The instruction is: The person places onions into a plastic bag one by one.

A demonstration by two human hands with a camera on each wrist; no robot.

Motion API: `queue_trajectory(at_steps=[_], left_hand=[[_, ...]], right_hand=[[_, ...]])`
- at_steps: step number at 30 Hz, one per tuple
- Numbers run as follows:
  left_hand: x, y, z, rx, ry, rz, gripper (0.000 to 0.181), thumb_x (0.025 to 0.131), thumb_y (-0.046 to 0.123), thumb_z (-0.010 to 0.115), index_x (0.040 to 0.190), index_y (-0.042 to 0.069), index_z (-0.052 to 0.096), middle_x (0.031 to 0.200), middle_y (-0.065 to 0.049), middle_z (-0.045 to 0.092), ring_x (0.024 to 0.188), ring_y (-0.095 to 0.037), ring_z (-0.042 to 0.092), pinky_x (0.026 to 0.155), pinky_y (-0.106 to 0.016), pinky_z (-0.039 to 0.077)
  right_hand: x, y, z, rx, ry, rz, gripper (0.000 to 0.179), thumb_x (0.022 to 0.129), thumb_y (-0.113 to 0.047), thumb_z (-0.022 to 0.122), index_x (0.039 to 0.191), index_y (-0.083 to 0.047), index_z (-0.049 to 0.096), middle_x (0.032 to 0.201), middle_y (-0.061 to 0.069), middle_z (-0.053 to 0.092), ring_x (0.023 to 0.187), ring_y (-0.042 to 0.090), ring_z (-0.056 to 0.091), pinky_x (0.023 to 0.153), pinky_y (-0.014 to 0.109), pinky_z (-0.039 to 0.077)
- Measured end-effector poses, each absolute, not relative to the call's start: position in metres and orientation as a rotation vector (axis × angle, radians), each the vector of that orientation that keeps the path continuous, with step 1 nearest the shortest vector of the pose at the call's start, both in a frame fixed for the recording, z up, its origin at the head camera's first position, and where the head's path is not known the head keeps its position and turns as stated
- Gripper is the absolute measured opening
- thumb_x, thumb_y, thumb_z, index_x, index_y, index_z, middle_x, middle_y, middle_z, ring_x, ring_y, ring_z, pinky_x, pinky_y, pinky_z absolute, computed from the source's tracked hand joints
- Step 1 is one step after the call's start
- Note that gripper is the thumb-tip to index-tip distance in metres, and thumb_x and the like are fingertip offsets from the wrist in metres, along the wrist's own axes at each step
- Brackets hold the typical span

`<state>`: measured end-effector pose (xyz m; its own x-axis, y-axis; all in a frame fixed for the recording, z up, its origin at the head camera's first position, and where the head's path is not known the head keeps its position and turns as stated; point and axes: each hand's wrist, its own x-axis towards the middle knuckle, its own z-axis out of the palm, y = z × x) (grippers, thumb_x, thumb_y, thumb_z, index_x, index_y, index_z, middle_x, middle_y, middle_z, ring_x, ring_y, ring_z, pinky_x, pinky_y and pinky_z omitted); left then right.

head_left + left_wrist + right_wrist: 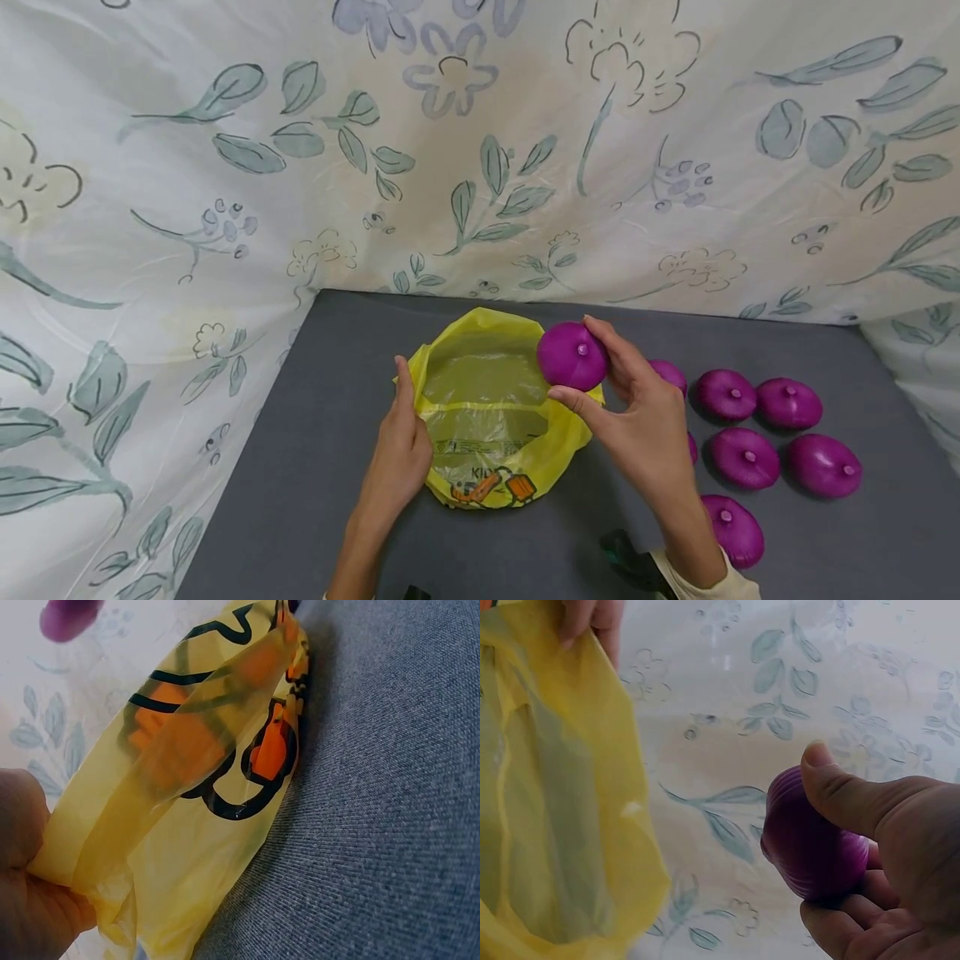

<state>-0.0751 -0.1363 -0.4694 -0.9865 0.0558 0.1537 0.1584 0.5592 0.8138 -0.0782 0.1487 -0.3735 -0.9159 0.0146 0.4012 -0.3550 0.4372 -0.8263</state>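
A yellow plastic bag (566, 437) with orange and black print stands with its mouth spread wide at the middle of the table. My left hand (397, 454) holds the bag's left rim; the left wrist view shows the thin plastic (97, 847) pinched between thumb and fingers. Between the thumb and fingers of my right hand (648, 433) is a shiny purple toy onion (572, 357) with a small nub. It overlaps the bag's right rim in the head view. Fine ridges show on this onion (810, 840) in the right wrist view, where it is apart from the bag.
Several more purple toy onions (746, 458) lie to the right on the dark grey table (300, 500), some partly behind my right hand. A floral cloth (480, 192) hangs along the back and sides.
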Motion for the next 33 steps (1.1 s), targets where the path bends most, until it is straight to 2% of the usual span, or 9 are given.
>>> queue_trajectory(at_steps=[4, 10, 18, 24, 27, 29, 30, 32, 33], left_hand=[[-0.076, -0.136, -0.469, -0.194, -2.676, -1.406, 0.085, 0.104, -0.010, 0.037, 0.170, 0.019, -0.009, 0.176, -0.017, 0.012, 0.047, -0.006, 0.020, 0.053, -0.030, 0.031], [-0.077, -0.135, -0.468, -0.227, -2.666, -1.384, 0.084, 0.104, -0.010, 0.037, 0.170, 0.017, -0.009, 0.176, -0.016, 0.012, 0.049, -0.005, 0.020, 0.053, -0.029, 0.031], [-0.077, -0.135, -0.468, -0.214, -2.670, -1.361, 0.084, 0.104, -0.009, 0.037, 0.170, 0.017, -0.007, 0.176, -0.015, 0.012, 0.056, -0.009, 0.028, 0.063, -0.033, 0.036], [-0.077, -0.134, -0.468, -0.224, -2.655, -1.360, 0.084, 0.103, -0.010, 0.038, 0.170, 0.015, -0.007, 0.175, -0.013, 0.011, 0.069, -0.017, 0.041, 0.087, -0.044, 0.044], [-0.077, -0.134, -0.468, -0.225, -2.649, -1.358, 0.084, 0.103, -0.010, 0.037, 0.170, 0.014, -0.007, 0.175, -0.013, 0.012, 0.076, -0.024, 0.047, 0.090, -0.046, 0.043], [-0.076, -0.134, -0.468, -0.227, -2.645, -1.360, 0.084, 0.103, -0.010, 0.037, 0.170, 0.015, -0.006, 0.175, -0.013, 0.012, 0.095, -0.033, 0.058, 0.093, -0.047, 0.043], [-0.076, -0.134, -0.468, -0.229, -2.643, -1.362, 0.084, 0.103, -0.010, 0.037, 0.170, 0.015, -0.006, 0.175, -0.012, 0.012, 0.108, -0.036, 0.059, 0.094, -0.048, 0.043], [-0.075, -0.134, -0.468, -0.231, -2.640, -1.370, 0.084, 0.103, -0.010, 0.038, 0.170, 0.015, -0.006, 0.175, -0.013, 0.012, 0.132, -0.040, 0.052, 0.098, -0.050, 0.044], [-0.075, -0.134, -0.468, -0.231, -2.641, -1.370, 0.084, 0.103, -0.010, 0.038, 0.170, 0.015, -0.006, 0.175, -0.013, 0.012, 0.138, -0.041, 0.048, 0.099, -0.051, 0.043]], right_hand=[[-0.084, 0.140, -0.381, 0.330, -2.339, 1.544, 0.086, 0.080, -0.013, 0.094, 0.155, -0.027, 0.056, 0.153, -0.001, 0.059, 0.137, 0.013, 0.058, 0.104, 0.020, 0.045], [-0.092, 0.129, -0.391, 0.327, -2.365, 1.557, 0.084, 0.081, -0.021, 0.094, 0.155, -0.029, 0.056, 0.152, -0.002, 0.059, 0.135, 0.015, 0.060, 0.104, 0.025, 0.047], [-0.098, 0.119, -0.400, 0.337, -2.402, 1.573, 0.083, 0.081, -0.026, 0.094, 0.155, -0.025, 0.056, 0.150, 0.000, 0.062, 0.135, 0.016, 0.060, 0.105, 0.033, 0.049], [-0.099, 0.109, -0.401, 0.398, -2.396, 1.597, 0.084, 0.080, -0.027, 0.094, 0.155, -0.023, 0.056, 0.150, 0.000, 0.062, 0.135, 0.015, 0.060, 0.105, 0.033, 0.050], [-0.102, 0.102, -0.402, 0.433, -2.390, 1.638, 0.083, 0.080, -0.027, 0.094, 0.155, -0.024, 0.056, 0.149, -0.002, 0.062, 0.136, 0.013, 0.059, 0.107, 0.033, 0.049], [-0.105, 0.097, -0.403, 0.461, -2.389, 1.658, 0.083, 0.081, -0.026, 0.093, 0.154, -0.024, 0.055, 0.149, -0.003, 0.062, 0.137, 0.013, 0.059, 0.108, 0.034, 0.048], [-0.107, 0.095, -0.403, 0.474, -2.392, 1.662, 0.083, 0.081, -0.025, 0.093, 0.155, -0.025, 0.055, 0.149, -0.003, 0.062, 0.137, 0.013, 0.058, 0.109, 0.035, 0.048], [-0.109, 0.091, -0.404, 0.495, -2.402, 1.654, 0.083, 0.081, -0.023, 0.093, 0.155, -0.023, 0.055, 0.149, -0.002, 0.062, 0.137, 0.014, 0.058, 0.109, 0.037, 0.048], [-0.110, 0.089, -0.404, 0.501, -2.410, 1.638, 0.083, 0.081, -0.023, 0.093, 0.155, -0.023, 0.055, 0.149, -0.002, 0.062, 0.137, 0.014, 0.058, 0.109, 0.037, 0.049]])
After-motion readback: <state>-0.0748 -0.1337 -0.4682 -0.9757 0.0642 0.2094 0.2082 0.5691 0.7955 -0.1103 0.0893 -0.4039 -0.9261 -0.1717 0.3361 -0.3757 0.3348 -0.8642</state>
